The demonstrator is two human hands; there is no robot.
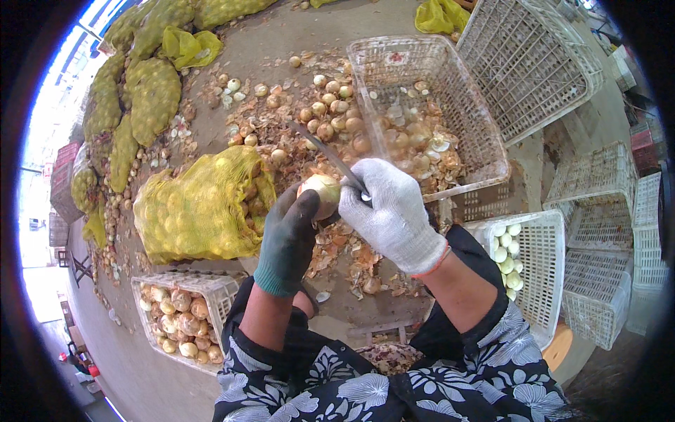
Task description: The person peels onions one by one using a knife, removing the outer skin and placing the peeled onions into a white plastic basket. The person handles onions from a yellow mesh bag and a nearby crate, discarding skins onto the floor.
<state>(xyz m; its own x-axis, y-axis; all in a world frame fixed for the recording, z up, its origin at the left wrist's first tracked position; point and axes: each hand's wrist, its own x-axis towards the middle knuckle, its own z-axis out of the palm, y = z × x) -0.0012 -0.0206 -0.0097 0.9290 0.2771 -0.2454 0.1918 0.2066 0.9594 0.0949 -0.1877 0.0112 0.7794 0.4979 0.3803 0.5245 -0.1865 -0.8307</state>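
My left hand (287, 240), in a dark green coated glove, grips an onion (322, 194) that still has brownish skin on it. In a white knit glove, my right hand (393, 211) is closed around the handle of a knife (331, 154). The blade points up and to the left, beyond the onion. Most of the handle is hidden inside my fist. Below the hands, onion skins (343, 250) litter the floor. To the left of my left hand lies a yellow mesh sack of onions (203, 205), its mouth facing the hands.
Ahead stands a white plastic crate (477, 113) with skins and scraps. Peeled onions (507, 256) lie in a crate at right; unpeeled onions (184, 322) fill another at left. Loose onions (329, 108) are scattered ahead. Full mesh sacks (153, 95) and stacked crates (598, 253) flank the area.
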